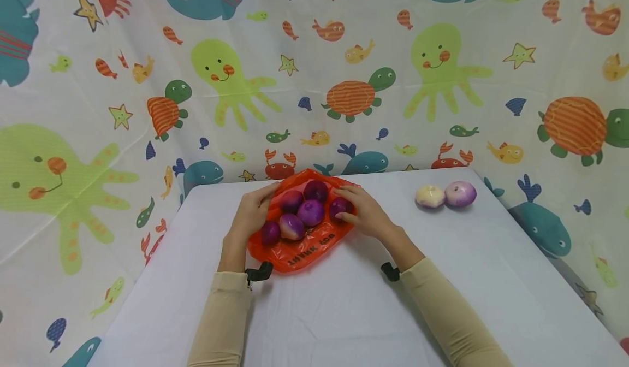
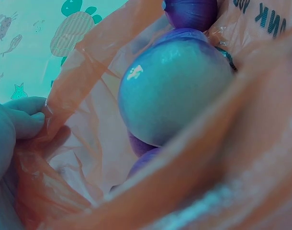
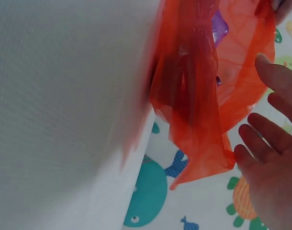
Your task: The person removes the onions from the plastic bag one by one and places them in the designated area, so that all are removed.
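An orange-red plastic bag (image 1: 280, 260) with dark lettering lies spread open on the table, several purple onions (image 1: 311, 213) in it. At its left rim my left hand (image 1: 251, 211) pinches the film between thumb and fingers; the left wrist view shows this grip on the bag (image 2: 69, 88) beside a large pale-purple onion (image 2: 174, 88). My right hand (image 1: 363, 211) is at the bag's right side, by the rightmost onion (image 1: 340, 208). In the right wrist view the fingers of that hand (image 3: 275, 153) are spread, little or no film between them.
A white-covered table (image 1: 344, 323) bears everything. Toward its back right lie a pale onion (image 1: 430, 196) and a purple-white onion (image 1: 460, 194), side by side. Behind the table hangs a curtain (image 1: 304, 55) printed with sea animals.
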{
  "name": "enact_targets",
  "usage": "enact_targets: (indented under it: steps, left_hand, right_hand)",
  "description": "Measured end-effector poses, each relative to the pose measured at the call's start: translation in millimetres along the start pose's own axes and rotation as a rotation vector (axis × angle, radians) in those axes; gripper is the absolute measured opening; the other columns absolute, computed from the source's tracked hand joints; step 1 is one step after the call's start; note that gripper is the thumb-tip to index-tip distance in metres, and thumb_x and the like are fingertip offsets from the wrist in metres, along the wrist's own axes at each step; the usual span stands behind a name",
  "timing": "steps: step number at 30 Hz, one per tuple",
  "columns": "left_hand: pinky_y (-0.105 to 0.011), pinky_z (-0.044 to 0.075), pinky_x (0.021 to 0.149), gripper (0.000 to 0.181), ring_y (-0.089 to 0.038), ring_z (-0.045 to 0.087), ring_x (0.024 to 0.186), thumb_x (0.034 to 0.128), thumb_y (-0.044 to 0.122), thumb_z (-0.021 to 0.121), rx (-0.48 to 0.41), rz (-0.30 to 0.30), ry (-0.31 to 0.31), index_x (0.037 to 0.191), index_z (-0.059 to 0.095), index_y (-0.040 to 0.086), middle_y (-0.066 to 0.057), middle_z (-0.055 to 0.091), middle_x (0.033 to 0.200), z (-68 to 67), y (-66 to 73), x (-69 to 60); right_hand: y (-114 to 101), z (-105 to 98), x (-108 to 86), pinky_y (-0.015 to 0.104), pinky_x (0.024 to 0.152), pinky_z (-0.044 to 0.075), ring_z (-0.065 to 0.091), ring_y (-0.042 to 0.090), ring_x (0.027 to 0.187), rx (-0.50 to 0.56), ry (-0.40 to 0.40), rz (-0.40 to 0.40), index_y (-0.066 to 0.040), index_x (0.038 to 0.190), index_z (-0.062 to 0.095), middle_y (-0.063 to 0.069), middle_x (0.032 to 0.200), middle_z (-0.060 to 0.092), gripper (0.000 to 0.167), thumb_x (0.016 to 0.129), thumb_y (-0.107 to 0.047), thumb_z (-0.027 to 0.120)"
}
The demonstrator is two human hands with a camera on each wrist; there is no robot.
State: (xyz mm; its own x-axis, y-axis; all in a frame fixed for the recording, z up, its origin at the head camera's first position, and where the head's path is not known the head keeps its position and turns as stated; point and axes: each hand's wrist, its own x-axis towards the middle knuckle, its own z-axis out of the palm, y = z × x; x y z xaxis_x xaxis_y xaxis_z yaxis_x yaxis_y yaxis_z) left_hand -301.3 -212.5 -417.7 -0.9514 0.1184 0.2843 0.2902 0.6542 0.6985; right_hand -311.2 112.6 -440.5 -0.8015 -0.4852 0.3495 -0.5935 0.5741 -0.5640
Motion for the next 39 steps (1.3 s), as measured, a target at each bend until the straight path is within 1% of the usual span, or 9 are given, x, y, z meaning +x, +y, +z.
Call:
enact_targets:
  steps: [5, 12, 19, 22, 28, 31, 35, 37, 39]
  left_hand:
    - [-0.054, 0.045, 0.116, 0.041, -0.032, 0.054, 0.143, 0.1102, 0.018, 0.05, 0.002, -0.012, -0.005, 0.15, 0.059, 0.028, -0.006, 0.061, 0.15, 0.0, -0.7, 0.0]
    - [-0.054, 0.046, 0.115, 0.04, -0.032, 0.056, 0.141, 0.1104, 0.019, 0.05, -0.008, -0.005, -0.002, 0.149, 0.06, 0.027, -0.007, 0.061, 0.15, -0.5, -0.6, 0.0]
    - [-0.054, 0.044, 0.117, 0.04, -0.031, 0.054, 0.142, 0.1106, 0.018, 0.05, -0.005, 0.001, 0.001, 0.148, 0.06, 0.027, -0.006, 0.06, 0.151, -0.6, -1.8, 0.5]
    - [-0.053, 0.044, 0.117, 0.04, -0.031, 0.054, 0.143, 0.1105, 0.018, 0.05, -0.002, 0.005, 0.003, 0.148, 0.06, 0.027, -0.006, 0.06, 0.15, -0.4, -2.9, 0.6]
    - [-0.053, 0.044, 0.118, 0.041, -0.031, 0.053, 0.144, 0.1101, 0.015, 0.05, 0.0, 0.03, 0.004, 0.148, 0.06, 0.024, -0.006, 0.061, 0.15, -0.5, -3.3, 1.2]
    - [-0.053, 0.044, 0.117, 0.041, -0.031, 0.053, 0.144, 0.11, 0.015, 0.05, -0.005, 0.022, 0.002, 0.148, 0.06, 0.025, -0.006, 0.061, 0.15, -0.7, -2.7, 0.6]
    - [-0.053, 0.046, 0.116, 0.041, -0.031, 0.054, 0.143, 0.1099, 0.016, 0.051, -0.013, 0.006, 0.003, 0.148, 0.061, 0.026, -0.006, 0.061, 0.15, -0.5, -1.4, -0.3]
    - [-0.053, 0.046, 0.115, 0.041, -0.031, 0.054, 0.143, 0.1099, 0.016, 0.051, -0.013, 0.004, 0.003, 0.148, 0.06, 0.026, -0.006, 0.061, 0.15, -0.6, -0.9, -0.6]
    - [-0.053, 0.046, 0.115, 0.041, -0.032, 0.054, 0.143, 0.1101, 0.017, 0.051, -0.011, 0.003, 0.002, 0.149, 0.059, 0.025, -0.006, 0.06, 0.15, -0.8, -0.8, -0.8]
  right_hand:
    - [0.0, 2.9, 0.6, 0.054, 0.115, 0.048, 0.047, 0.033, 0.144, -0.026, -0.023, 0.008, -0.016, 0.152, 0.055, 0.012, 0.152, 0.054, 0.064, 0.093, -0.021, 0.079]
    - [-0.7, 7.3, 2.0, 0.055, 0.115, 0.047, 0.047, 0.035, 0.145, -0.047, -0.044, -0.016, -0.01, 0.151, 0.055, 0.013, 0.154, 0.053, 0.064, 0.093, -0.019, 0.079]
    - [1.2, 12.6, 3.1, 0.057, 0.12, 0.041, 0.04, 0.034, 0.152, -0.108, -0.096, 0.02, -0.009, 0.155, 0.049, 0.013, 0.161, 0.047, 0.071, 0.092, -0.021, 0.08]
    - [3.4, 14.4, 3.4, 0.057, 0.122, 0.038, 0.037, 0.035, 0.154, -0.121, -0.122, 0.028, -0.006, 0.156, 0.047, 0.016, 0.164, 0.043, 0.074, 0.092, -0.02, 0.08]
    - [10.0, 18.0, 3.5, 0.057, 0.123, 0.036, 0.035, 0.04, 0.153, -0.143, -0.174, 0.036, -0.004, 0.152, 0.051, 0.022, 0.163, 0.041, 0.068, 0.092, -0.015, 0.08]
    - [10.3, 19.0, 2.5, 0.056, 0.12, 0.041, 0.039, 0.04, 0.149, -0.151, -0.173, 0.021, -0.003, 0.152, 0.052, 0.022, 0.162, 0.043, 0.067, 0.091, -0.012, 0.08]
    - [9.5, 20.5, 1.6, 0.052, 0.112, 0.049, 0.045, 0.038, 0.136, -0.158, -0.154, 0.0, -0.004, 0.15, 0.054, 0.021, 0.157, 0.05, 0.066, 0.09, -0.009, 0.08]
    - [8.8, 20.9, 1.2, 0.051, 0.108, 0.051, 0.046, 0.037, 0.131, -0.161, -0.151, -0.004, -0.005, 0.148, 0.056, 0.02, 0.155, 0.053, 0.064, 0.089, -0.008, 0.081]
    - [8.3, 21.2, 0.9, 0.052, 0.108, 0.051, 0.045, 0.038, 0.132, -0.169, -0.158, -0.017, -0.006, 0.146, 0.059, 0.019, 0.152, 0.054, 0.062, 0.088, -0.007, 0.081]
